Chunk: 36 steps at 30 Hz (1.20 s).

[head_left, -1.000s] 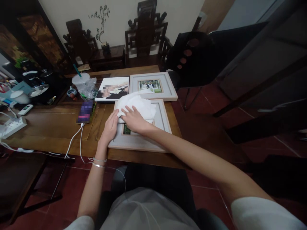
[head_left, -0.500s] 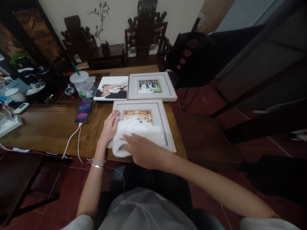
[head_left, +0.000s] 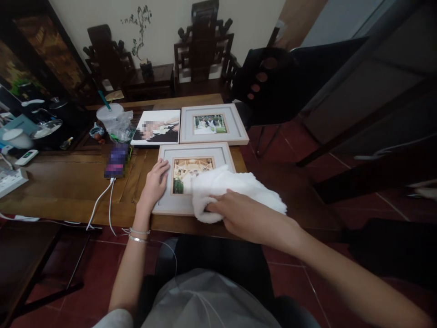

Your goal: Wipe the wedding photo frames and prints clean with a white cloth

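A white fluffy cloth (head_left: 235, 189) lies over the near right corner of a pale framed photo (head_left: 198, 152) on the wooden table (head_left: 68, 182). My right hand (head_left: 246, 216) presses on the cloth from the near side, fingers closed on it. My left hand (head_left: 155, 182) rests flat on the frame's left edge, fingers spread, holding it in place. Two more pictures lie beyond: a second framed photo (head_left: 211, 124) and an unframed print (head_left: 156, 127).
A phone (head_left: 116, 160) with a white cable lies left of the frame. A lidded cup in a plastic bag (head_left: 114, 119), a remote and a power strip sit further left. A dark chair (head_left: 273, 82) stands at the table's right end.
My right hand has dragged the cloth from the frame's top down toward me and then to the right corner, uncovering the photo. My left hand has stayed on the frame's left edge.
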Available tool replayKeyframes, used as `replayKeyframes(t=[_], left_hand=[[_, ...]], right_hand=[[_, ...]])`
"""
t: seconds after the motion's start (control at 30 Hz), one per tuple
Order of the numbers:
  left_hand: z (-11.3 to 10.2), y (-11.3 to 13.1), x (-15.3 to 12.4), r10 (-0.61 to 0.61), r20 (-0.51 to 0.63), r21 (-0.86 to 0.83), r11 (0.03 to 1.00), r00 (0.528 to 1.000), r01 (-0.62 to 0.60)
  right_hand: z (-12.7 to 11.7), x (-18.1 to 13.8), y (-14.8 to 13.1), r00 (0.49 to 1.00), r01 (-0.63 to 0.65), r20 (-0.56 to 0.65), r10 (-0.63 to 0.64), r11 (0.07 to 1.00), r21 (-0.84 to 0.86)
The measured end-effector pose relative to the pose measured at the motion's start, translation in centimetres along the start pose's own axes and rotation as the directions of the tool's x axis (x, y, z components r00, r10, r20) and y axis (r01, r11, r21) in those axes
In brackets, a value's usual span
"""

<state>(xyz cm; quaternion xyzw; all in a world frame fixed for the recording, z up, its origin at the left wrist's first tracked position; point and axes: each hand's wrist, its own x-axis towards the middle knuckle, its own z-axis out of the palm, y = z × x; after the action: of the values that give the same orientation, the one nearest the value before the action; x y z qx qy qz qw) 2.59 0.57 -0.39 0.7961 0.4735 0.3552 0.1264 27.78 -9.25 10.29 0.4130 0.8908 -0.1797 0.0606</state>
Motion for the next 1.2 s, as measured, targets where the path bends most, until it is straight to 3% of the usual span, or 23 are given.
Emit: replayKeyframes(t=[0.07,0.23,0.33,0.43,0.6,0.7,0.8,0.93,1.1,1.2], left_hand=[[0.0,0.1,0.0,0.006,-0.009,-0.005,1.000,1.000,-0.006],[-0.1,0.3,0.1,0.003,0.015,0.003,1.000,1.000,-0.003],[-0.1,0.3,0.1,0.001,0.031,0.001,1.000,1.000,-0.001],[0.0,0.0,0.0,0.030,0.033,0.005,1.000,0.999,-0.030],[0.1,-0.4,0.0,0.070,0.034,0.015,0.997,0.997,-0.070],[0.0,-0.4,0.0,0.077,0.043,0.008,0.997,0.996,-0.077],[0.0,-0.3,0.0,0.074,0.057,0.015,0.997,0.996,-0.075],[-0.2,0.1,0.2,0.042,0.047,0.013,0.999,0.998,-0.043],[-0.4,0.5,0.2,0.016,0.052,-0.010,1.000,0.999,-0.015],[-0.3,0.4,0.2,0.004,0.044,-0.007,1.000,0.999,-0.004]], right_hand=[[0.0,0.3,-0.1,1.000,0.015,-0.014,-0.016,1.000,-0.009],[2.3,3.9,-2.1,0.974,0.204,-0.105,-0.203,0.979,-0.001],[3.1,4.3,-2.2,0.962,0.232,-0.152,-0.229,0.973,0.003],[2.5,1.8,-0.9,0.973,0.184,-0.145,-0.181,0.983,0.007],[1.9,-4.0,1.9,0.979,-0.038,-0.204,0.016,0.994,-0.103],[2.8,-4.5,3.2,0.959,-0.123,-0.274,0.074,0.978,-0.166],[3.0,-2.3,4.5,0.940,-0.209,-0.309,0.142,0.958,-0.195],[1.1,3.4,6.0,0.906,-0.268,-0.387,0.172,0.941,-0.208],[-0.8,11.8,5.5,0.865,-0.096,-0.497,-0.064,0.952,-0.290],[-0.5,15.5,4.5,0.874,-0.035,-0.464,-0.143,0.934,-0.355]])
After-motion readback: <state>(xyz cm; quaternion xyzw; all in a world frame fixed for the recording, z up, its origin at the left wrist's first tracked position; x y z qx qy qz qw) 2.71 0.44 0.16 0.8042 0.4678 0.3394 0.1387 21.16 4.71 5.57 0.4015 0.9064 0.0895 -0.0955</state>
